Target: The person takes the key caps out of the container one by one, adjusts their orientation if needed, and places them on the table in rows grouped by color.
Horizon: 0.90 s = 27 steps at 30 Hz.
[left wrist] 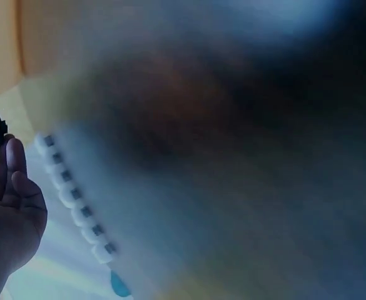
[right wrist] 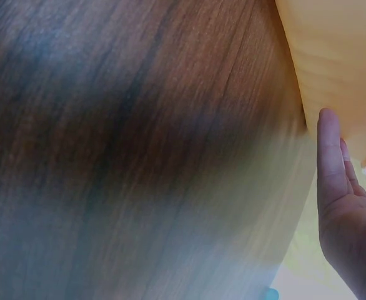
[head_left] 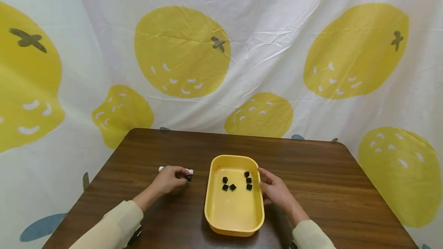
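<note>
- Head view: one yellow tray (head_left: 235, 214), set on the brown wooden tabletop (head_left: 318, 176); six black cubes (head_left: 232, 187) were contained, loosely grouped toward its far half.
- Left hand (head_left: 167, 180): a dark cube (left wrist: 2, 128) was pinched between thumb and fingers, to the left of the tray.
- Right hand (head_left: 277, 191): fingers were extended against the tray's right wall, not wrapped round it.
- Row of small white pieces (head_left: 190, 171): laid beside the left hand, partly hidden by it.
- Handling, as judged: the dark cube was taken to be light, stiff and hardly fragile, perhaps slippery; it was best held by two opposite faces.
- Edges and room: the tray's raised rim was to be cleared from above; bare wood was shown between left hand and tray.
</note>
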Each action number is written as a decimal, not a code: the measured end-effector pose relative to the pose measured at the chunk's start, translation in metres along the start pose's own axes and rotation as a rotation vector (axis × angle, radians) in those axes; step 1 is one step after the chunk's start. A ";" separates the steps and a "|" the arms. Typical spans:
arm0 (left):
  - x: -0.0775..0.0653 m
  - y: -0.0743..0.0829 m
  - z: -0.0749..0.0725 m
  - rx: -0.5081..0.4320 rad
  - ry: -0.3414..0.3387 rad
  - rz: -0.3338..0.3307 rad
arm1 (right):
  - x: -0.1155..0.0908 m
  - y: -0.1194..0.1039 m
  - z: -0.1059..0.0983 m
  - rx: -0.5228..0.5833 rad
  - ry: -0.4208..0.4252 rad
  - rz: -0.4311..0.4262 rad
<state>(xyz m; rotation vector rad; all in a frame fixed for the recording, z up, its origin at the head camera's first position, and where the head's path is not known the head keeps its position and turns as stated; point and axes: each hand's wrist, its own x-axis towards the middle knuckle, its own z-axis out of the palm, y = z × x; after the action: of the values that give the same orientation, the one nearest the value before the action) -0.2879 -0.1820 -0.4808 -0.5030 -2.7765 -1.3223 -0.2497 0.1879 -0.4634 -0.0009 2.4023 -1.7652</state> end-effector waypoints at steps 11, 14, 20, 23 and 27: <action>-0.006 -0.019 0.008 0.106 -0.082 0.173 | 0.001 0.001 -0.002 -0.011 -0.008 -0.005; -0.006 -0.021 0.010 0.099 -0.088 0.180 | 0.001 0.002 -0.001 -0.012 -0.015 -0.010; -0.006 -0.020 0.011 0.120 -0.107 0.215 | 0.002 0.000 -0.001 -0.019 -0.012 -0.009; -0.007 -0.016 0.012 0.179 -0.171 0.212 | 0.001 0.000 0.000 -0.011 -0.006 -0.002; -0.009 -0.012 0.013 0.271 -0.226 0.190 | 0.000 -0.001 0.001 0.001 -0.001 0.008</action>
<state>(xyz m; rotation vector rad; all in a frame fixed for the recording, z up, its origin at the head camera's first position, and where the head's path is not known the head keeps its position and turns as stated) -0.2811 -0.1814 -0.4999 -0.9204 -2.9265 -0.8837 -0.2501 0.1869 -0.4627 0.0074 2.3978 -1.7623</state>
